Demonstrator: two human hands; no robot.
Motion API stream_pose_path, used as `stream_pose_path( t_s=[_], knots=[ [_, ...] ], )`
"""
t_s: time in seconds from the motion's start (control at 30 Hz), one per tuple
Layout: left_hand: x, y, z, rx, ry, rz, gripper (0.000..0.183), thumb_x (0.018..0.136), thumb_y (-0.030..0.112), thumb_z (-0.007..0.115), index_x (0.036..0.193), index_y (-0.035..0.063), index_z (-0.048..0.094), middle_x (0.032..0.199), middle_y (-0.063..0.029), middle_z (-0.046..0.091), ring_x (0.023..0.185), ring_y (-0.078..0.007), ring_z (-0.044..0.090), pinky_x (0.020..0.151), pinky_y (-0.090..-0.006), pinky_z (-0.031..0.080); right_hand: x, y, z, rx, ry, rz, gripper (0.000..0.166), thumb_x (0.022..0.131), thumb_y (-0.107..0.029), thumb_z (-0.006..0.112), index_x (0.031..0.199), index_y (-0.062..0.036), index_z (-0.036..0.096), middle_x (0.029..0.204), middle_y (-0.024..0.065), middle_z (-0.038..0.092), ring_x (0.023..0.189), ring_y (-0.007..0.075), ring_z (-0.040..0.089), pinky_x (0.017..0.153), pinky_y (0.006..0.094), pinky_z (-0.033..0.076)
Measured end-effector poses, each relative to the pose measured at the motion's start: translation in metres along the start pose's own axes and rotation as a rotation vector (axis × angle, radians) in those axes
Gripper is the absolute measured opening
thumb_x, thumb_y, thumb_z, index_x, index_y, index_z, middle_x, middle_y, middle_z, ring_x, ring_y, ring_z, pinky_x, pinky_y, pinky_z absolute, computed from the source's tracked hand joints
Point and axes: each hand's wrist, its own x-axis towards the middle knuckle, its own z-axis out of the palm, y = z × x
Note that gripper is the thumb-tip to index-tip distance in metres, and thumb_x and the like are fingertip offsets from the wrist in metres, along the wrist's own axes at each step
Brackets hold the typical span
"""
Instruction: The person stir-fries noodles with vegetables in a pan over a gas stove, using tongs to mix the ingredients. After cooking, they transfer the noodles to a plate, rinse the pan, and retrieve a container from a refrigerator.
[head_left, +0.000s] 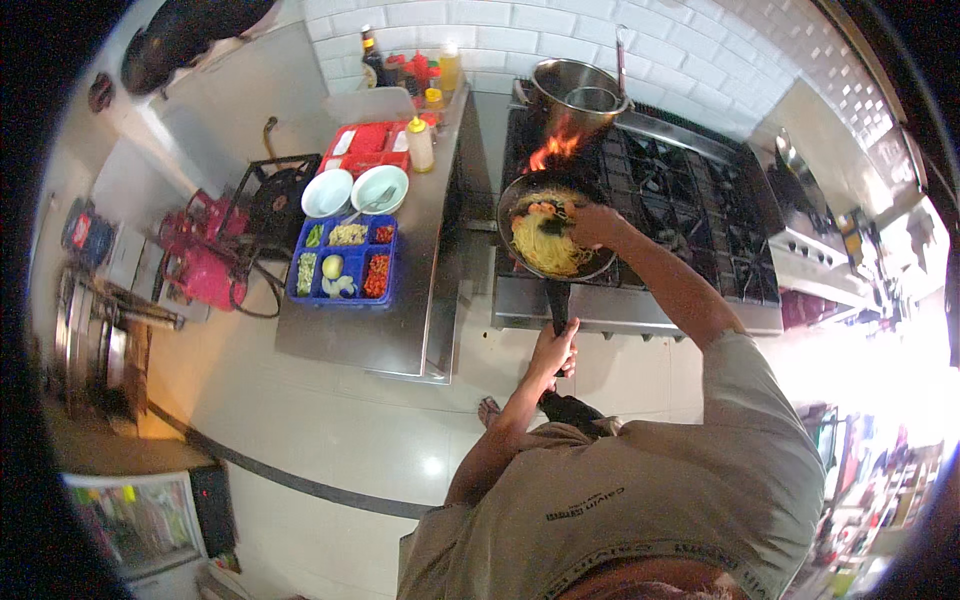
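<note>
My left hand (555, 351) is closed around the black handle of a frying pan (559, 300) on the gas stove. Noodles (541, 244) lie in the pan with orange-pink pieces, perhaps shrimp, along their far side. Over the pan's right side is my right hand (598, 226), its fingers bent and turned down; a dark thing at the fingertips touches the noodles, too blurred to name. Orange flames (553, 152) rise just behind the pan, below a steel pot (577, 86) that has a strainer in it.
On the steel counter (360, 334) at left stand a blue divided tray (341, 300) of chopped ingredients, two white bowls (326, 193), a red divided tray (367, 161), a squeeze bottle (420, 144) and several sauce bottles. Black burner grates (675, 202) cover the stove's right side. A pink gas cylinder (214, 277) is beyond the counter.
</note>
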Motion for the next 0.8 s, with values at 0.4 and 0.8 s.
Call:
stream_pose_path(
  t_s=[0.4, 0.8],
  knots=[
    [-0.015, -0.003, -0.006, 0.036, 0.012, -0.040, 0.040, 0.097, 0.047, 0.065, 0.097, 0.0135, 0.041, 0.054, 0.0025, 0.039, 0.035, -0.0104, 0.039, 0.033, -0.0314, 0.035, -0.050, 0.001, -0.014, 0.010, -0.210, 0.161, 0.037, 0.091, -0.035, 0.064, 0.103, -0.0016, 0.075, 0.107, 0.0166, 0.073, 0.101, 0.0325, 0.070, 0.085, 0.0488, 0.058],
    [-0.018, -0.010, 0.012, 0.002, 0.052, -0.005, 0.046, 0.095, 0.047, 0.067, 0.077, 0.0138, 0.042, 0.052, 0.0037, 0.037, 0.036, -0.0107, 0.036, 0.034, -0.0299, 0.030, -0.164, -0.001, 0.116, 0.511, 0.410, 0.255, 0.069, 0.093, -0.058, 0.057, 0.121, 0.0060, 0.054, 0.111, 0.0275, 0.062, 0.097, 0.0451, 0.068, 0.081, 0.0517, 0.058]
  ],
)
